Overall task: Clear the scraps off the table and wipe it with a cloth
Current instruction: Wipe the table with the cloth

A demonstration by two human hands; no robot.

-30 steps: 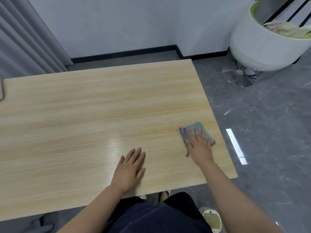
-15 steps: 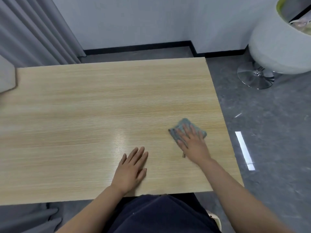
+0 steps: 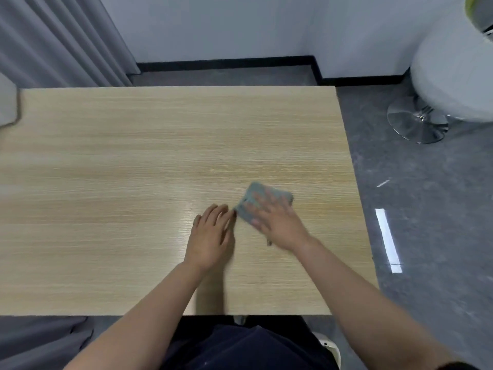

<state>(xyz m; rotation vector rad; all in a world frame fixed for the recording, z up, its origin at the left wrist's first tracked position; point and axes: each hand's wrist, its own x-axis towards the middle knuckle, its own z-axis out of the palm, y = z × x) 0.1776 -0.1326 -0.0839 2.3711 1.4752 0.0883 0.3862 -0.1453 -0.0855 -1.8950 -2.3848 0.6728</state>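
The cloth [image 3: 257, 198], a small folded grey-blue square, lies flat on the table [image 3: 133, 156] in its right half, nearer the person's edge than the far one. The right hand [image 3: 277, 222] presses down on it with the palm and straight, slightly spread fingers [image 3: 266, 202] laid over its near part; the far and left corners of the cloth show beyond the fingertips (the hand is motion-blurred, so how each finger lies cannot be told exactly). A small dark bit [image 3: 269, 242] shows at the heel of that hand, too small to tell what it is.

Just beside the cloth, on its left, the left hand [image 3: 210, 236] rests flat on the wood, fingers straight and close together, its fingertips very near the cloth's left corner; whether they touch it I cannot tell. It holds nothing.

The table is pale wood-grain with a soft glare patch beyond the left hand. A pale rounded object [image 3: 8, 102] overlaps its far left corner, cut off by the frame. Grey curtains [image 3: 61, 41] hang at the far left against a white wall with a black skirting board [image 3: 226, 64]. On the grey floor to the right stands a white chair [image 3: 453, 76] on a chrome disc base [image 3: 417, 124], well apart from the table, and a bright strip of reflected light [image 3: 388, 240] lies on the floor
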